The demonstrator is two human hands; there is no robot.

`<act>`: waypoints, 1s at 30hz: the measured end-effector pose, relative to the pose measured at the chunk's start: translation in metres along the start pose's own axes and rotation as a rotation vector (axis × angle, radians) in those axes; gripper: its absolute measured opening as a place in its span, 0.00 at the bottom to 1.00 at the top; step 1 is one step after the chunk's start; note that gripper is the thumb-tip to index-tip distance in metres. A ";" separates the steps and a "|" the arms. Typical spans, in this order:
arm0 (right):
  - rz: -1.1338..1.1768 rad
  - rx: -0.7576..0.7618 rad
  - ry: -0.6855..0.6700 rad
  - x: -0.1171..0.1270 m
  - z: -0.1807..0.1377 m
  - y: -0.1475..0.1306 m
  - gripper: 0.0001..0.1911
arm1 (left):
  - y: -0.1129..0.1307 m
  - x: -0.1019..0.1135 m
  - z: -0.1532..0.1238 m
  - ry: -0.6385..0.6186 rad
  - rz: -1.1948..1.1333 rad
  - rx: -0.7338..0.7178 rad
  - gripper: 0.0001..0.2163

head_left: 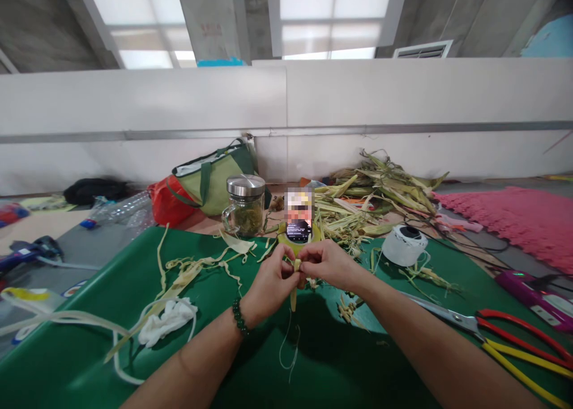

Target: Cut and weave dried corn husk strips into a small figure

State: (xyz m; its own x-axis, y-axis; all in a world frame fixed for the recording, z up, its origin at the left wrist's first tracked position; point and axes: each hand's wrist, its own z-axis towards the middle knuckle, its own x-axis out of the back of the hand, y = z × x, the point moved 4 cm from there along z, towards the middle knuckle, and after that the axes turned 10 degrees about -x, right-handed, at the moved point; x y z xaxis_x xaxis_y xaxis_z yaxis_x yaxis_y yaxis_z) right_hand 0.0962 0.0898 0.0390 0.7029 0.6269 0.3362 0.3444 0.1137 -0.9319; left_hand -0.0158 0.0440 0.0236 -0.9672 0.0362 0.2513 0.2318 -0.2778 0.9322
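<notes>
My left hand (273,280) and my right hand (329,264) meet in the middle, both pinching a small pale piece of corn husk (293,298) whose end hangs below my fingers. A thin white thread (289,355) dangles under it in a loose loop. Just beyond my hands a phone (299,221) with a lit screen stands propped upright against a yellow roll (286,237). Short husk scraps (349,310) lie on the green mat (268,373) beside my right forearm. My fingers partly hide the held piece.
Scissors (470,322) with red and yellow handles lie right, near a white thread spool (405,246) and a purple device (535,298). Dried husks (385,182) are heaped behind. A glass jar (246,206), a green bag (224,176) and a white cloth (168,322) are left.
</notes>
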 end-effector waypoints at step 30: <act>-0.064 0.104 0.229 -0.008 -0.001 0.001 0.09 | 0.004 0.001 -0.002 0.025 0.140 -0.033 0.12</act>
State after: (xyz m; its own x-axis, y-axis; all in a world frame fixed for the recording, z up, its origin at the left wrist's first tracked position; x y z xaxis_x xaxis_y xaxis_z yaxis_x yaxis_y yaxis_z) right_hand 0.0920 0.0843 0.0354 0.8085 0.4263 0.4056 0.3349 0.2333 -0.9129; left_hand -0.0158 0.0412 0.0272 -0.9280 -0.0292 0.3714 0.3617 -0.3096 0.8794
